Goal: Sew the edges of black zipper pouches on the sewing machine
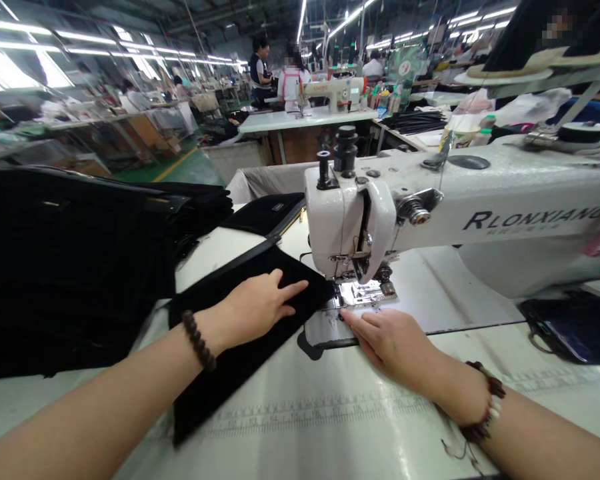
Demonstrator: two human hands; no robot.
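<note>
A black fabric panel [230, 357] with a folded strip along its upper edge lies on the sewing table, its right corner at the presser foot [386, 291] of a white sewing machine [345, 220]. My left hand [257, 307] rests on this panel, fingers spread and pointing toward the needle area. Close in front of the presser foot, my right hand [393, 343] touches the metal machine bed [325, 330] with outstretched fingertips. A tiny dark speck shows by its foremost fingertip, too small to name. The right palm's underside is hidden.
A large stack of black pieces [70, 267] stands at left. Another black piece with a zipper [265, 212] lies behind the panel. A ruler scale [300, 415] is marked along the table. A dark phone-like device [575, 327] lies at right. People and other machines are behind.
</note>
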